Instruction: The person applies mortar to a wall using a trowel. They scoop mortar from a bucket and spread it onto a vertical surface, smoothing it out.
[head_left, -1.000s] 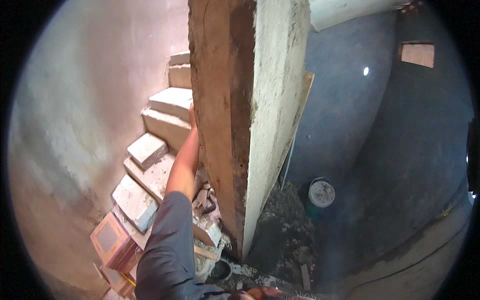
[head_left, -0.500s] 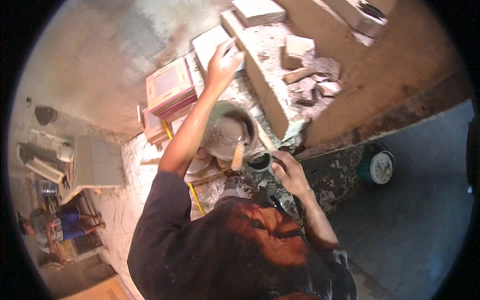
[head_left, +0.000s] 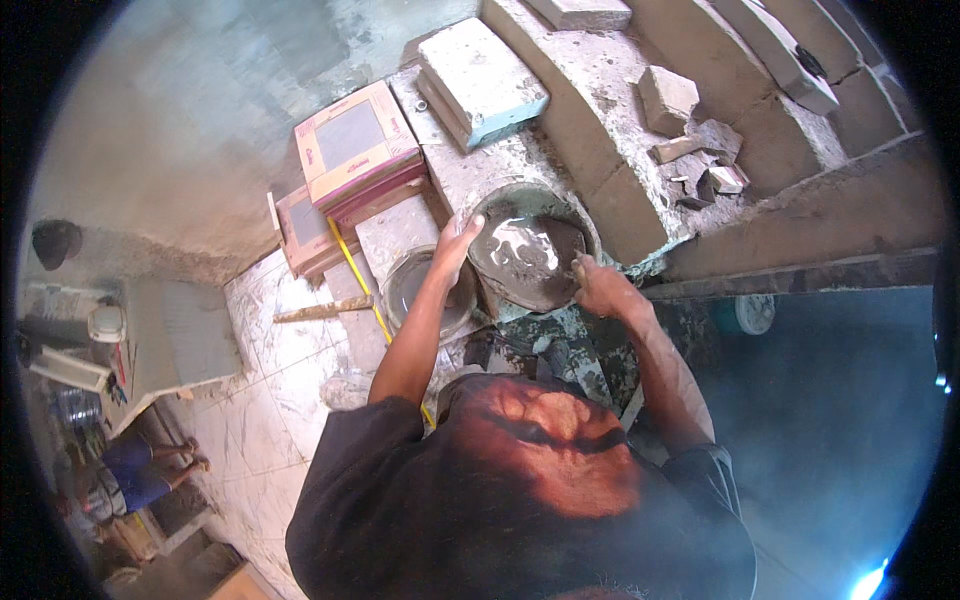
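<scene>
A round dark basin [head_left: 590,222] stands in front of me, with wet grey slurry [head_left: 525,250] inside. My left hand [head_left: 455,250] is closed on its left rim, thumb over the edge. At the opposite side, my right hand [head_left: 608,291] is closed around the short wooden handle [head_left: 579,268] of a tool; its working end cannot be made out. Left of the basin, partly behind my left forearm, sits a second round container [head_left: 405,275] with greyish liquid in it.
Beyond the basin lie a white block [head_left: 480,75] and a tile carton [head_left: 355,145]. Broken masonry pieces [head_left: 700,160] rest on the step [head_left: 610,130]. A yellow strip [head_left: 362,280] and a wooden stick [head_left: 322,309] lie left. A bucket [head_left: 752,314] stands right; another person [head_left: 135,465] is far left.
My left hand has come back from over the white block to the basin's rim. My right hand has moved up to the basin and taken hold of the wooden handle. The view has shifted.
</scene>
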